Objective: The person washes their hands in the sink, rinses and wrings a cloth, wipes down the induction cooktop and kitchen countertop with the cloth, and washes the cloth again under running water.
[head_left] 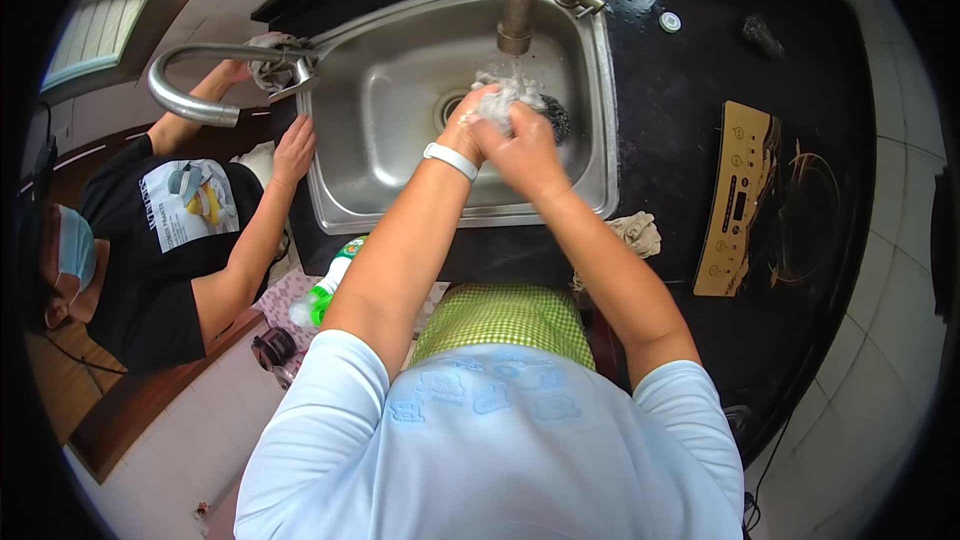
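Note:
Over the steel sink [345,160], my left hand [466,130], with a white band on its wrist, grips one side of a wet, pale grey cloth [512,102]. My right hand [524,148] closes on the same cloth from the other side, and both hands are close together. Water falls onto the cloth from the faucet [514,25] directly above. A dark, mesh-like scouring pad [556,118] lies in the sink just beyond my right hand. The fingertips are partly hidden by the cloth.
To the left, a masked person in a black shirt [120,240] holds a grey rag [272,62] by a second faucet [185,112]. A crumpled cloth [636,234] lies near the sink's right corner. An induction cooktop [738,205] and small white lid [669,22] are right; a green-capped bottle [340,265] is left.

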Demonstrator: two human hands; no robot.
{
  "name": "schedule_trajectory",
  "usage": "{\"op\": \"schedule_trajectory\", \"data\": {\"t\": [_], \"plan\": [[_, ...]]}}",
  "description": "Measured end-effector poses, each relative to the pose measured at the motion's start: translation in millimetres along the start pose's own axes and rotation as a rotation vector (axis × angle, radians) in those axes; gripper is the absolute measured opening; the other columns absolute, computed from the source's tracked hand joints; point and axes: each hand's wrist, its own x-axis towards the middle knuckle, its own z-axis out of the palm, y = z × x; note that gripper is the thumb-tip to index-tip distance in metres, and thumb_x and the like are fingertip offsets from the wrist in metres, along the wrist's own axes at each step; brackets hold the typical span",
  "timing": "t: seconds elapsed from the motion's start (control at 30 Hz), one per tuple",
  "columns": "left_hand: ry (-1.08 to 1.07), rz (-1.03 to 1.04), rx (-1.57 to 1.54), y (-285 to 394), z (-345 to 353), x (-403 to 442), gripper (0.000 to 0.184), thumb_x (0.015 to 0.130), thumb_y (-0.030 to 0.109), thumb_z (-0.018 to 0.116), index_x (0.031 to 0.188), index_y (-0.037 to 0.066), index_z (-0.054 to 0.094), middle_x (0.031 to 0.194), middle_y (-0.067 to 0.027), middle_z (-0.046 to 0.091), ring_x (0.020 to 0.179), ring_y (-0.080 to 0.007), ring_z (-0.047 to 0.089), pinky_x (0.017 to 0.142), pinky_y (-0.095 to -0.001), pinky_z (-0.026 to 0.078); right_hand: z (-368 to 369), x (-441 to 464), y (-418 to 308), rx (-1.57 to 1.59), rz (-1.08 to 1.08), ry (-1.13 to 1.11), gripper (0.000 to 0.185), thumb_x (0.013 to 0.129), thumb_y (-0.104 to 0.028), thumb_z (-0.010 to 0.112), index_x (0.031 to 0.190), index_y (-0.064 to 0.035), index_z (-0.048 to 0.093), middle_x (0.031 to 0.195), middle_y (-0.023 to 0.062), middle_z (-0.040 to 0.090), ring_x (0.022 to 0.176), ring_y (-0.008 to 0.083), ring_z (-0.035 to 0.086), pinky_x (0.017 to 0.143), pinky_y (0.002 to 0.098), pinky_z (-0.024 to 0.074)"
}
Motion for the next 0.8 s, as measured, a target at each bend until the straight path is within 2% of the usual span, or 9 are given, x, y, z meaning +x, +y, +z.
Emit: {"op": "schedule_trajectory", "data": {"t": [0.07, 0.17, 0.2, 0.27, 0.37, 0.43, 0.67, 0.73, 0.8], "plan": [[-0.264, -0.087, 0.022, -4.8, 5.0, -8.8, 0.022, 0.086, 0.028, 0.052, 0.089, 0.007, 0.056, 0.086, -0.0094, 0.062, 0.077, -0.0222, 0.06, 0.072, -0.0351, 0.05, 15.2, -9.6, -4.6, -0.279, -0.312, 0.204, 0.025, 0.073, -0.024, 0.066, 0.073, 0.0004, 0.058, 0.075, 0.018, 0.059, 0.071, 0.0336, 0.058, 0.065, 0.0366, 0.0455], [-0.214, 0.323, 0.226, -26.1, -23.9, 10.1, 0.019, 0.085, 0.024, 0.053, 0.089, 0.005, 0.056, 0.085, -0.0094, 0.062, 0.076, -0.0236, 0.06, 0.072, -0.0365, 0.051, 28.4, 6.9, 9.2, -0.387, -0.369, 0.439, 0.029, 0.071, -0.027, 0.064, 0.071, 0.0017, 0.058, 0.074, 0.0175, 0.058, 0.068, 0.0391, 0.056, 0.062, 0.0427, 0.0453], [-0.199, 0.403, 0.272, -29.2, -14.7, 6.2, 0.019, 0.085, 0.023, 0.053, 0.088, 0.005, 0.056, 0.084, -0.0094, 0.062, 0.076, -0.0239, 0.06, 0.071, -0.0368, 0.051, 26.9, 19.7, 14.2, -0.381, -0.234, 0.472, 0.029, 0.07, -0.027, 0.064, 0.069, 0.0016, 0.058, 0.073, 0.0177, 0.058, 0.067, 0.0388, 0.057, 0.062, 0.043, 0.0456], [0.398, 0.451, 0.142, -33.6, 63.4, -39.3, 0.018, 0.083, 0.021, 0.053, 0.088, 0.004, 0.057, 0.084, -0.0089, 0.061, 0.075, -0.0234, 0.06, 0.071, -0.0359, 0.051, 23.0, 38.4, 20.4, -0.365, -0.093, 0.503, 0.029, 0.069, -0.027, 0.064, 0.067, 0.0015, 0.058, 0.072, 0.0178, 0.059, 0.067, 0.0386, 0.057, 0.061, 0.0433, 0.046], [0.37, 0.394, 0.172, -26.9, 62.9, -48.0, 0.023, 0.085, 0.024, 0.048, 0.095, 0.005, 0.057, 0.091, -0.0087, 0.062, 0.083, -0.0231, 0.06, 0.072, -0.0388, 0.051, 4.6, 65.2, 35.2, -0.312, 0.079, 0.496, 0.029, 0.066, -0.026, 0.065, 0.063, 0.0011, 0.057, 0.068, 0.0171, 0.059, 0.061, 0.0333, 0.058, 0.06, 0.041, 0.0466], [0.161, 0.323, 0.13, -28.9, 78.1, -62.5, 0.019, 0.083, 0.02, 0.052, 0.092, 0.005, 0.057, 0.087, -0.0078, 0.062, 0.078, -0.0224, 0.06, 0.072, -0.0366, 0.05, -2.7, 87.0, 71.3, 0.088, 0.407, 0.356, 0.028, 0.065, -0.026, 0.066, 0.062, 0.0004, 0.058, 0.063, 0.0144, 0.059, 0.058, 0.0236, 0.057, 0.059, 0.0371, 0.0463], [0.349, 0.259, 0.023, -9.1, 66.7, -59.3, 0.028, 0.086, 0.03, 0.046, 0.1, 0.008, 0.056, 0.098, -0.0106, 0.061, 0.092, -0.0277, 0.058, 0.086, -0.0409, 0.045, 18.8, 37.9, 36.8, 0.944, 0.154, 0.136, 0.033, 0.066, -0.027, 0.071, 0.084, -0.0017, 0.059, 0.086, 0.0129, 0.06, 0.079, 0.0209, 0.057, 0.074, 0.0343, 0.045], [0.396, 0.289, 0.031, -9.8, 43.6, -50.0, 0.028, 0.087, 0.032, 0.045, 0.099, 0.01, 0.056, 0.097, -0.0109, 0.06, 0.093, -0.0272, 0.056, 0.085, -0.041, 0.044, 41.4, 14.4, 35.5, -0.119, -0.453, 0.467, 0.029, 0.071, -0.024, 0.068, 0.089, -0.005, 0.055, 0.092, 0.0093, 0.059, 0.088, 0.023, 0.056, 0.073, 0.0342, 0.0429], [-0.383, 0.146, 0.028, -11.2, 8.9, -46.0, 0.028, 0.087, 0.033, 0.043, 0.097, 0.01, 0.055, 0.093, -0.0095, 0.059, 0.089, -0.0244, 0.056, 0.081, -0.0399, 0.046, 52.0, -6.1, 12.3, -0.214, -0.411, 0.511, 0.026, 0.072, -0.024, 0.067, 0.085, -0.0046, 0.055, 0.09, 0.0103, 0.058, 0.087, 0.0272, 0.055, 0.074, 0.037, 0.0425]]}}
